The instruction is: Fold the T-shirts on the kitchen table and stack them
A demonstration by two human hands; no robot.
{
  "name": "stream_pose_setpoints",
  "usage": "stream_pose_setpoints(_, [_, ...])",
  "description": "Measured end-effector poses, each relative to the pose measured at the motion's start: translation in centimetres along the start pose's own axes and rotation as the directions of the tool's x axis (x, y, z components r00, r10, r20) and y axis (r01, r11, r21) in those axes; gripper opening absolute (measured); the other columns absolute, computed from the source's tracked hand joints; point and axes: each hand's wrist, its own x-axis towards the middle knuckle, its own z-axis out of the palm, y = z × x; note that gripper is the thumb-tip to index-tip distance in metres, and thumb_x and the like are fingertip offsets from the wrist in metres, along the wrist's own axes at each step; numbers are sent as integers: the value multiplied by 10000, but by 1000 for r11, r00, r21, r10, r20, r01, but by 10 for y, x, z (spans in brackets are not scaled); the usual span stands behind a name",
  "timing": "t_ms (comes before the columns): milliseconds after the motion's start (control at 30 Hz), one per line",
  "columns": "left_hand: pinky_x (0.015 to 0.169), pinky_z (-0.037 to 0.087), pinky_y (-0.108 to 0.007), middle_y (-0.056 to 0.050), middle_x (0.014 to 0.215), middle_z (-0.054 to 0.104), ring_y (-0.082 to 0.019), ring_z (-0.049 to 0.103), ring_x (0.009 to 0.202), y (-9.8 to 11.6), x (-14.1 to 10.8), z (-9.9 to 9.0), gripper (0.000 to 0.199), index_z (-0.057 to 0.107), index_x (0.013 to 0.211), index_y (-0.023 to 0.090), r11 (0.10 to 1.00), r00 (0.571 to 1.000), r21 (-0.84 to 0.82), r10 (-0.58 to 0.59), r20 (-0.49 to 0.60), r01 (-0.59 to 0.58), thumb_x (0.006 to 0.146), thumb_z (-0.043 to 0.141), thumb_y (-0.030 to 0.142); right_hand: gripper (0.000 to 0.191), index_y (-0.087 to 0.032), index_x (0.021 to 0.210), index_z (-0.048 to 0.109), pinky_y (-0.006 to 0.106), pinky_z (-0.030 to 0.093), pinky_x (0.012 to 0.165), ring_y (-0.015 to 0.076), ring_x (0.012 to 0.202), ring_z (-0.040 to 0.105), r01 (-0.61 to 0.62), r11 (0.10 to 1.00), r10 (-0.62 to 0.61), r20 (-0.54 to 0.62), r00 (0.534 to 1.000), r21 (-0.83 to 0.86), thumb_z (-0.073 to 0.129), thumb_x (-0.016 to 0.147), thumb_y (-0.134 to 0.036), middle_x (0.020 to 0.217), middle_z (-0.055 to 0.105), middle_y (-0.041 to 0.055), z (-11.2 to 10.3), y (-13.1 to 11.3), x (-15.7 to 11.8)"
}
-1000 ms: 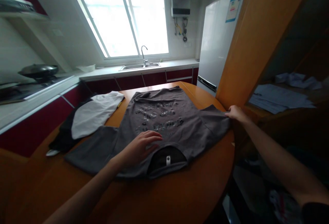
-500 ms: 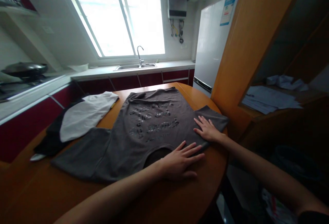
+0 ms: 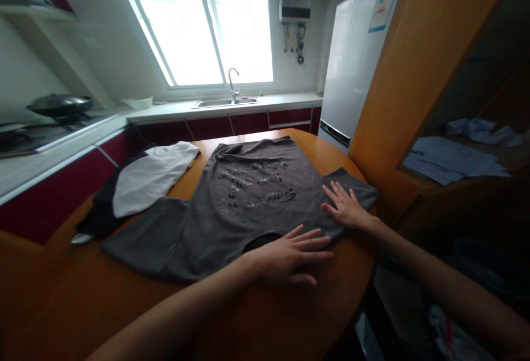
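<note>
A dark grey T-shirt [image 3: 256, 184] with shiny lettering lies spread on the round wooden table [image 3: 265, 322], its neckline toward me and a sleeve out to each side. My left hand [image 3: 292, 256] rests palm down with fingers spread beside the neckline, at the shirt's near edge. Farther right, my right hand [image 3: 345, 206] lies flat and open on the shirt near the right sleeve. Neither hand holds anything. Left of the shirt is a white cloth [image 3: 144, 181] with a black cloth [image 3: 101, 206] partly under it.
Behind the table runs a counter with a sink [image 3: 223, 102] and tap. A pan [image 3: 62, 104] sits on the stove at left. A fridge [image 3: 354, 63] and a wooden cabinet frame [image 3: 401, 74] stand at right, with papers [image 3: 451, 159] on a shelf.
The view has shifted, so the table and clothes appear slightly farther right. Both hands stay flat and open in nearly the same places by the shirt.
</note>
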Motion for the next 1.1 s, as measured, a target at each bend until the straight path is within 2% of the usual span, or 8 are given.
stream_pose_setpoints(133, [1236, 172, -536, -49, 1630, 298, -268, 180, 1526, -14, -51, -38, 580, 304, 1562, 323, 982, 965, 16, -181, -189, 187, 1017, 498, 369, 738, -211, 1581, 273, 643, 172, 1173, 332, 1527, 138, -22, 1000, 23, -132, 991, 6, 266, 979, -638, 1658, 166, 158, 8, 6, 16])
stream_pose_setpoints(300, [1215, 244, -529, -73, 1581, 398, -264, 294, 1490, -46, -161, -45, 488, 421, 1508, 275, 857, 798, 34, -463, -385, 514, 1030, 445, 368, 694, -193, 1526, 389, 689, 241, 1127, 362, 1497, 233, -12, 1000, 11, -156, 988, -2, 267, 980, -604, 1612, 298, 189, 26, 15, 24])
stream_pose_setpoints(500, [1071, 441, -459, -127, 1221, 639, -281, 591, 1167, -62, -296, -27, 419, 673, 1205, 174, 420, 224, -87, -636, -739, 903, 961, 480, 454, 495, -211, 1339, 599, 535, 403, 1100, 324, 1334, 469, 455, 879, -389, -334, 858, 145, 475, 963, -510, 1413, 543, 159, -2, -47, 0])
stream_pose_setpoints(567, [1006, 485, -447, -117, 1093, 650, -270, 622, 1053, -54, -324, -22, 389, 708, 1111, 170, 335, 117, -134, -633, -765, 932, 932, 505, 450, 393, -258, 1283, 639, 473, 455, 1058, 282, 1235, 542, 609, 763, -566, -232, 791, 216, 553, 952, -451, 1317, 598, 123, -9, -81, -20])
stream_pose_setpoints(633, [966, 511, -412, -103, 1069, 645, -251, 629, 1019, -41, -340, -15, 366, 720, 1089, 183, 394, 175, -141, -664, -727, 908, 915, 537, 448, 382, -297, 1263, 653, 478, 465, 1039, 281, 1192, 558, 688, 682, -677, -144, 722, 247, 645, 906, -432, 1275, 613, 103, -12, -107, -40])
stream_pose_setpoints(767, [975, 519, -372, -88, 1169, 646, -233, 619, 1089, -12, -343, 0, 330, 713, 1132, 217, 582, 422, -108, -693, -584, 806, 903, 609, 431, 511, -317, 1313, 615, 511, 466, 1023, 308, 1199, 542, 708, 654, -714, -91, 694, 266, 741, 831, -433, 1300, 594, 106, -6, -116, -66])
stream_pose_setpoints(933, [980, 519, -410, -94, 1166, 663, -236, 623, 1085, -2, -332, 17, 288, 691, 1181, 229, 595, 472, 32, -603, -643, 803, 927, 623, 346, 390, -272, 1198, 641, 482, 496, 972, 301, 1160, 552, 627, 741, -600, -183, 779, 240, 737, 833, -368, 1258, 598, 113, 8, -73, -77])
stream_pose_setpoints(1100, [930, 534, -359, -81, 1147, 653, -200, 623, 1063, -3, -320, 20, 254, 683, 1200, 263, 684, 604, 151, -492, -627, 714, 975, 566, 244, 93, -262, 969, 673, 418, 510, 875, 257, 999, 598, 638, 742, -604, -208, 769, 204, 677, 888, -308, 1049, 659, 70, 16, -56, -85])
